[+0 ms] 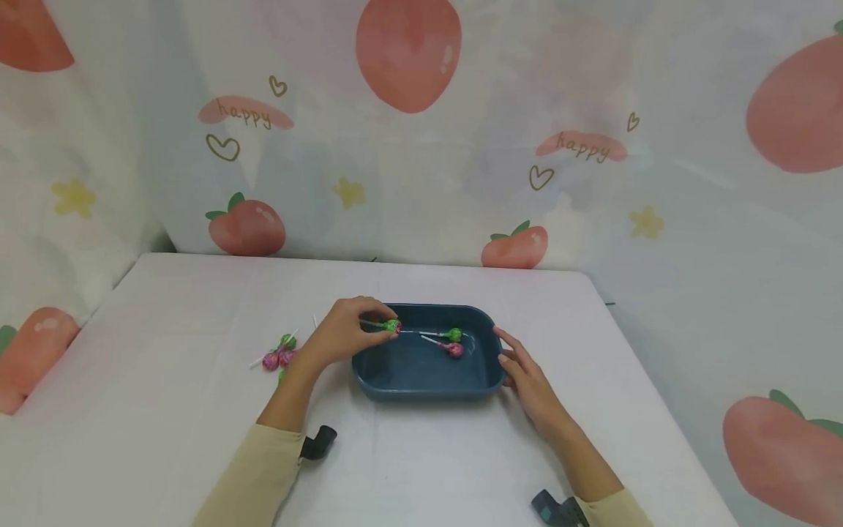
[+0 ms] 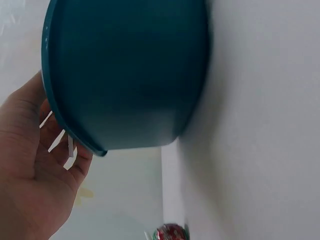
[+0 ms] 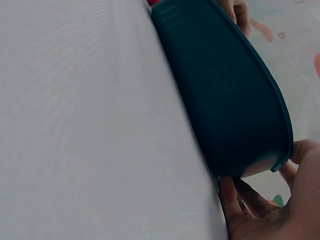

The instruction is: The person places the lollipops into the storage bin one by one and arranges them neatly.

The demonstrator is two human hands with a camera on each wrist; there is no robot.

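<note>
Over the left part of a blue rectangular dish (image 1: 428, 388), my left hand (image 1: 345, 333) pinches a green-wrapped lollipop (image 1: 392, 326) between thumb and fingers. Its white stick (image 2: 70, 146) shows among the fingers in the left wrist view. Inside the dish lie a green lollipop (image 1: 454, 334) and a pink lollipop (image 1: 456, 350), sticks pointing left. My right hand (image 1: 533, 380) holds the dish's right end. In the right wrist view, its fingers (image 3: 227, 197) touch the outer wall near the base, and others reach the rim.
Left of the dish, several pink and green lollipops (image 1: 271, 361) lie in a loose cluster on the white tabletop (image 1: 165, 380), partly hidden by my left forearm. A fruit-printed cloth (image 1: 428, 183) hangs behind the table. Black cameras (image 1: 319, 443) sit at both wrists.
</note>
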